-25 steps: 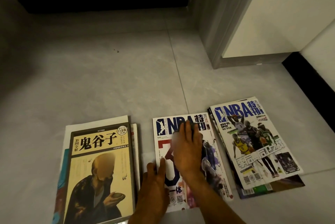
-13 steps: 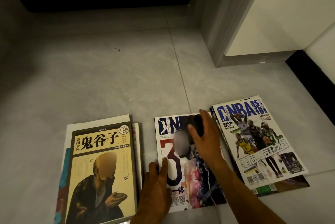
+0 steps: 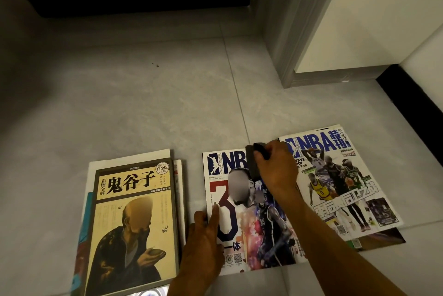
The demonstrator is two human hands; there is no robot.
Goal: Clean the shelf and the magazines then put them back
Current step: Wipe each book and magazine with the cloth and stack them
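An NBA magazine (image 3: 230, 219) with a big red "3" lies flat on the grey tiled floor in front of me. My right hand (image 3: 275, 168) grips a dark cloth (image 3: 253, 164) and presses it on the magazine's top right corner. My left hand (image 3: 203, 240) rests on the magazine's left edge, thumb laid across the cover. To the right lies a stack topped by a second NBA magazine (image 3: 340, 183). On the left sits another stack with a yellow book (image 3: 134, 228) on top.
A grey door frame (image 3: 285, 32) and white door stand at the back right. Black skirting (image 3: 143, 3) runs along the far wall and the right wall. Bare floor tiles (image 3: 143, 104) stretch beyond the stacks. No shelf is in view.
My right hand has slid the dark cloth from the middle of the magazine's title up and right to its top right corner. My left hand has stayed on the left edge.
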